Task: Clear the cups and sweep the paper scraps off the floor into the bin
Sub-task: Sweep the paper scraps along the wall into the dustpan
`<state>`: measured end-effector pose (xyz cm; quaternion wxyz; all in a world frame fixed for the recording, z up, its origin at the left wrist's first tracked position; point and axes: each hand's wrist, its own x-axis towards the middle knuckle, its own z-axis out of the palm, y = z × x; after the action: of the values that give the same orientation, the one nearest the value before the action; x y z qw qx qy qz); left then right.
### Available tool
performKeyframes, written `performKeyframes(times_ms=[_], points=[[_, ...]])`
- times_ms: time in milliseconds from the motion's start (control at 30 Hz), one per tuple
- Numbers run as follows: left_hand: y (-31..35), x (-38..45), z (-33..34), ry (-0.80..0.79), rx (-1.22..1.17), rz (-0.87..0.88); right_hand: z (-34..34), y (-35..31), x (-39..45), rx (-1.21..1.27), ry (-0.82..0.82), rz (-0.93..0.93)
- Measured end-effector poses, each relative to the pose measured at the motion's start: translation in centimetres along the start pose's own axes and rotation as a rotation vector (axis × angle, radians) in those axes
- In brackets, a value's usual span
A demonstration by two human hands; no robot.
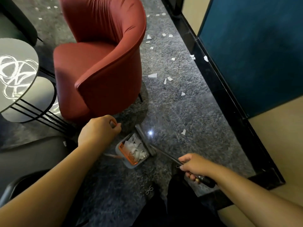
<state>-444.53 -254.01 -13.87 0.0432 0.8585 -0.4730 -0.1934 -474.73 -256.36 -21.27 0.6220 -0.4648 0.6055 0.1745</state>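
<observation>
on floor, right fingers (pixel 191 175) gripping broom handle (pixel 167 156)

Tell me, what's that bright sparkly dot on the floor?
Head view: glare, a lamp mirrored in the shiny grey stone floor beside the grey dustpan; similar white squiggles glare on the round grey table; wide lens bends straight edges.

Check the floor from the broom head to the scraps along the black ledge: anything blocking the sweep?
Nothing visible. The broom head sits at the dustpan mouth; open floor runs to the scraps. The red armchair stands left of that strip, and two scraps lie on the black ledge.
</observation>
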Motion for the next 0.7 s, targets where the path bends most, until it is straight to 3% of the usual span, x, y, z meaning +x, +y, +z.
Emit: performKeyframes(times_ms=[300, 700], points=[[1.5, 0.9, -0.9, 0.005, -0.053, 0.087, -4.2, 2.9, -2.3, 0.219, 0.179, 0.042], [13.8, 3.7, 2.5, -0.11, 0.121, 0.414, -12.6, 6.8, -0.8, 0.303, 0.369, 0.093]])
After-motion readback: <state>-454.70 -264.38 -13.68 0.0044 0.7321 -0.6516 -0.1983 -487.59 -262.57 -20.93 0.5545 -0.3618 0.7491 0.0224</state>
